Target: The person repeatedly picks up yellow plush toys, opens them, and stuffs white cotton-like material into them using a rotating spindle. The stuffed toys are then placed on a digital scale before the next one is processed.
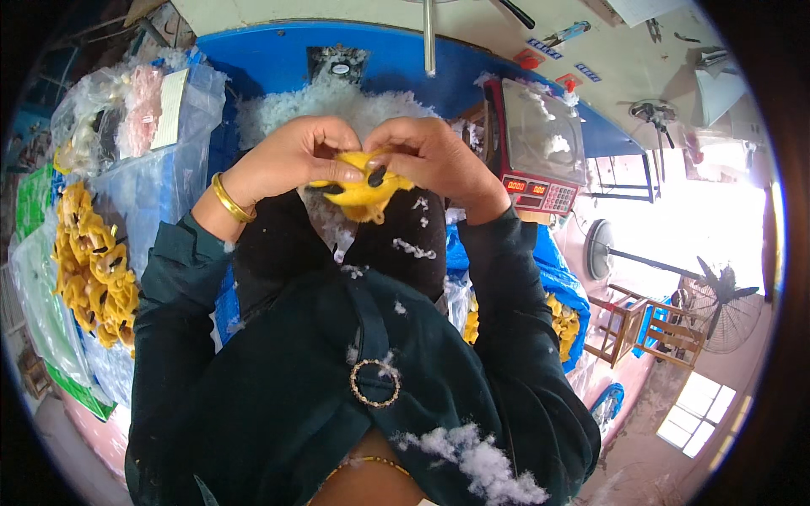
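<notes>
Between my two hands is a small yellow plush toy (364,192) with black patches, held in front of my chest. My left hand (314,156) pinches its left side, thumb laid along the fabric. On the other side my right hand (426,158) grips it with bent fingers, the thumb near a black patch. Some fingertips are hidden behind the toy. White stuffing fluff (337,105) lies heaped just beyond my hands, and tufts cling to my dark clothes.
To the left, a pile of yellow plush pieces (94,261) lies by clear plastic bags (160,181). A red digital scale (540,143) stands at the right. Below it, a blue bag (540,270) holds more yellow pieces. Wooden chairs (645,325) and a fan (721,308) are farther right.
</notes>
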A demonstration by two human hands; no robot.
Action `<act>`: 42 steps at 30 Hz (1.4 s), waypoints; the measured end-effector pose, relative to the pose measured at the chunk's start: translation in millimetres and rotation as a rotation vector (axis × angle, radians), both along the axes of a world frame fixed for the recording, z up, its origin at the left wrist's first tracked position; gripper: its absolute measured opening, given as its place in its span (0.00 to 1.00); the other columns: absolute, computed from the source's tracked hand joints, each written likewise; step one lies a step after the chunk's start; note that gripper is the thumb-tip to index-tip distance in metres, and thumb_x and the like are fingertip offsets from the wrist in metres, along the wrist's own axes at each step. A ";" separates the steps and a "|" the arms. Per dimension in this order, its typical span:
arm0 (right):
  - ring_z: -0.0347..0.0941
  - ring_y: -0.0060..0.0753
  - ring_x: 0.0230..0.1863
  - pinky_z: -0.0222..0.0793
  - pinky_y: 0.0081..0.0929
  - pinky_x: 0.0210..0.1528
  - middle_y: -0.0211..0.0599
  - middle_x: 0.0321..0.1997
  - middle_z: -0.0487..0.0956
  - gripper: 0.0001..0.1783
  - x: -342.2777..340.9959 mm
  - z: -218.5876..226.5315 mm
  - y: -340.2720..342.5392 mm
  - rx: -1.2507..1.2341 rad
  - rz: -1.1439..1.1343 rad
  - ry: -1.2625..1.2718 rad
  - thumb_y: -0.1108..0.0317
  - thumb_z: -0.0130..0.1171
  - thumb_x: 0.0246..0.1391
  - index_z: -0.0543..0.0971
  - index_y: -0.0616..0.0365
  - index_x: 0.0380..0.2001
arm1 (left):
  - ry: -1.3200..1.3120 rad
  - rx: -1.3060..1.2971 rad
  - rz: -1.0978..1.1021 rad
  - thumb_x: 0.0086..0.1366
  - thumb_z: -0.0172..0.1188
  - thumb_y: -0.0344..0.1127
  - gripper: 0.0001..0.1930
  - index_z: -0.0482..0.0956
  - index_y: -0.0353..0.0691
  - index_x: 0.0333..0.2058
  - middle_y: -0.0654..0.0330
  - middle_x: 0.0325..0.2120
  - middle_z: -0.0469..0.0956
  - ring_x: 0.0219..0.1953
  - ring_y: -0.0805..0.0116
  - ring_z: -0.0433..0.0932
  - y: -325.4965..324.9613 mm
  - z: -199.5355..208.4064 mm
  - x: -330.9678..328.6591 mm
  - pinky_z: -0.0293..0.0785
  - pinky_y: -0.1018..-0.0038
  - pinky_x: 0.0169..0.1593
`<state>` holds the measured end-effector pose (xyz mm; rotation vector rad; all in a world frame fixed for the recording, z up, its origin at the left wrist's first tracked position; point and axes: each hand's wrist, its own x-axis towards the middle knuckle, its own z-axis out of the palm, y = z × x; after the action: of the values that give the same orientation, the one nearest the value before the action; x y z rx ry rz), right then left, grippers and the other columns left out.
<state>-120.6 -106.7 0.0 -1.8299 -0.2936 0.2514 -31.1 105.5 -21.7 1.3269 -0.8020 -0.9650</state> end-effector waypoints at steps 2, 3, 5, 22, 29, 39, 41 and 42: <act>0.76 0.25 0.32 0.70 0.22 0.36 0.39 0.32 0.80 0.11 -2.7 6.3 -6.3 0.004 -0.055 0.005 0.70 0.61 0.53 0.77 0.63 0.39 | 0.053 0.067 -0.087 0.55 0.66 0.26 0.09 0.77 0.37 0.35 0.68 0.30 0.77 0.33 0.83 0.73 -5.4 1.5 4.0 0.69 0.84 0.36; 0.76 0.28 0.34 0.70 0.23 0.36 0.39 0.33 0.80 0.13 -5.0 8.6 -7.9 -0.016 -0.093 0.052 0.68 0.64 0.50 0.78 0.63 0.38 | 0.057 0.067 -0.011 0.55 0.67 0.25 0.09 0.77 0.37 0.34 0.68 0.30 0.77 0.34 0.83 0.74 -10.4 -0.7 2.8 0.70 0.84 0.37; 0.76 0.31 0.35 0.71 0.24 0.37 0.38 0.33 0.78 0.15 -3.3 0.3 -19.5 -0.280 -0.047 -0.166 0.67 0.66 0.46 0.79 0.62 0.38 | 0.038 0.090 0.054 0.54 0.66 0.24 0.10 0.77 0.36 0.35 0.68 0.30 0.77 0.34 0.82 0.74 -18.7 -1.4 4.9 0.70 0.84 0.37; 0.74 0.34 0.26 0.71 0.28 0.27 0.32 0.31 0.74 0.09 25.4 -3.6 -69.8 -0.832 -0.718 -0.658 0.65 0.68 0.39 0.80 0.56 0.23 | -1.241 0.182 0.492 0.55 0.57 0.23 0.08 0.71 0.37 0.35 0.54 0.34 0.73 0.35 0.50 0.76 -102.1 22.2 30.9 0.72 0.63 0.36; 0.73 0.40 0.24 0.68 0.34 0.26 0.33 0.26 0.73 0.13 28.3 1.7 -9.8 -1.043 -0.844 -0.713 0.56 0.66 0.43 0.80 0.54 0.22 | -1.278 0.085 0.556 0.55 0.57 0.23 0.09 0.73 0.38 0.36 0.55 0.34 0.74 0.36 0.52 0.75 -120.2 5.6 78.4 0.73 0.66 0.38; 0.73 0.45 0.24 0.66 0.37 0.27 0.41 0.20 0.75 0.17 23.6 -22.0 -56.4 -0.783 -0.563 -0.364 0.53 0.64 0.45 0.80 0.57 0.22 | -0.701 0.117 0.274 0.61 0.59 0.46 0.19 0.76 0.34 0.21 0.53 0.15 0.74 0.20 0.61 0.75 -126.6 8.6 73.2 0.69 0.71 0.27; 0.75 0.40 0.22 0.67 0.35 0.27 0.42 0.20 0.77 0.16 9.7 -15.4 -47.2 -0.684 -0.461 -0.329 0.54 0.62 0.49 0.82 0.58 0.27 | -0.615 0.080 0.263 0.59 0.60 0.42 0.16 0.76 0.33 0.21 0.53 0.15 0.74 0.19 0.62 0.74 -129.6 2.2 84.1 0.67 0.69 0.26; 0.72 0.28 0.18 0.66 0.28 0.23 0.39 0.20 0.78 0.15 6.0 -4.3 -39.0 -0.486 -0.437 -0.160 0.58 0.59 0.54 0.81 0.61 0.31 | -0.688 0.065 0.294 0.58 0.60 0.41 0.16 0.76 0.33 0.21 0.53 0.15 0.73 0.18 0.62 0.72 -131.8 4.1 88.7 0.67 0.69 0.25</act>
<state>-114.6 -145.7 -4.3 -2.3438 0.0729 -0.1442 57.6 -26.3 -17.6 1.8061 -1.0492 -0.2889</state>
